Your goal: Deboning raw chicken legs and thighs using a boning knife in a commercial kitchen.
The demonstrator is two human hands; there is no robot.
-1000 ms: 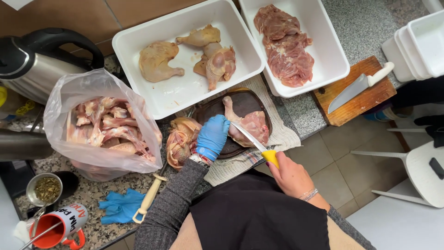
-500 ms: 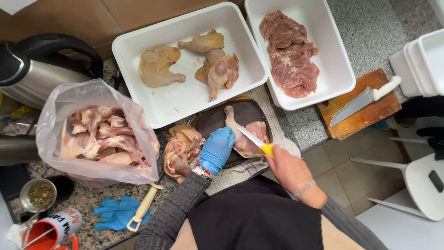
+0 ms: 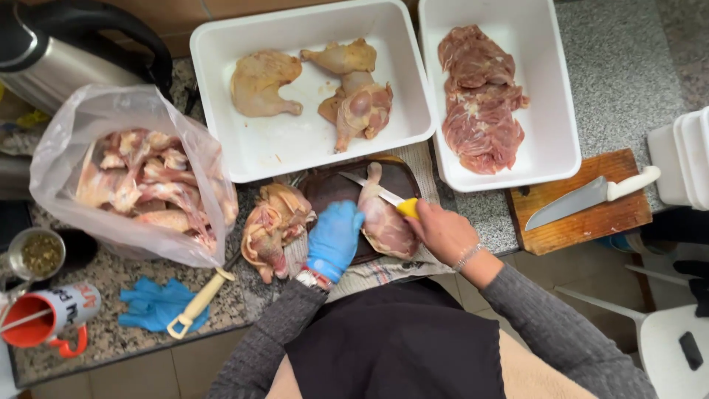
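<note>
Blade swings round now, its tip pointing up-left across the chicken leg point(image 3: 384, 222) where a moment ago it ran down the right side. Right hand point(image 3: 442, 230) is wrapped tight on the yellow-handled knife point(image 3: 380, 195). Left hand point(image 3: 334, 238), blue-gloved, fingers curled, presses the leg's left edge on the dark round board point(image 3: 332, 186), just below the white tray point(image 3: 295, 148).

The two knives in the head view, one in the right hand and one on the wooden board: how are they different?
The yellow-handled knife has a narrow blade; the white-handled knife has a broad one. The first is gripped by the bare right hand over the chicken leg, which the gloved left hand steadies; the second lies untouched on the wooden board. Both have pale metal blades.
</note>
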